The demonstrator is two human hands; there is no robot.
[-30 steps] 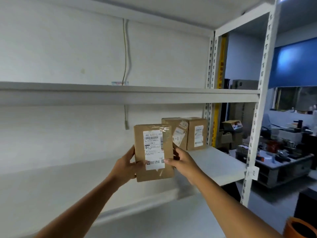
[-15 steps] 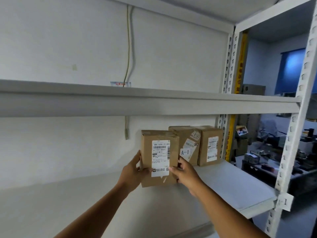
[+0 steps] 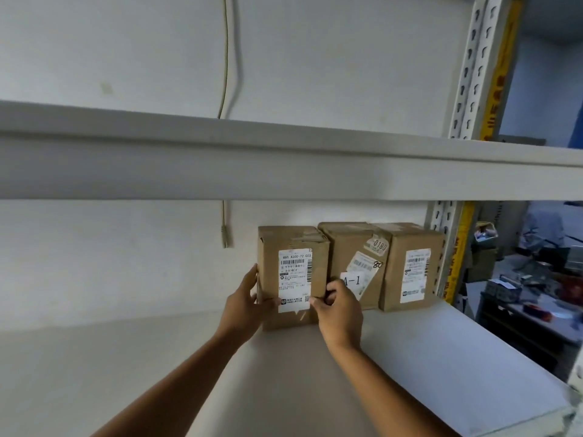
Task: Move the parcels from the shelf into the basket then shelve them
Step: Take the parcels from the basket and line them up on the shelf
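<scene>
A brown cardboard parcel with a white barcode label stands upright on the white shelf board. My left hand grips its left side, thumb across the front. My right hand holds its lower right corner, fingers curled round the edge. Right beside it stands a second parcel marked A-1. A third parcel with a white label stands at the shelf's right end. All three are lined up near the back wall. No basket is in view.
The shelf above crosses the whole view close over the parcels. A slotted white upright and a yellow post stand at the right. A thin cable hangs down the wall left of the parcels. A cluttered workbench lies beyond the rack.
Both hands have carried the labelled parcel forward and down onto the shelf board, next to the A-1 parcel. The view has moved closer to the shelf.
</scene>
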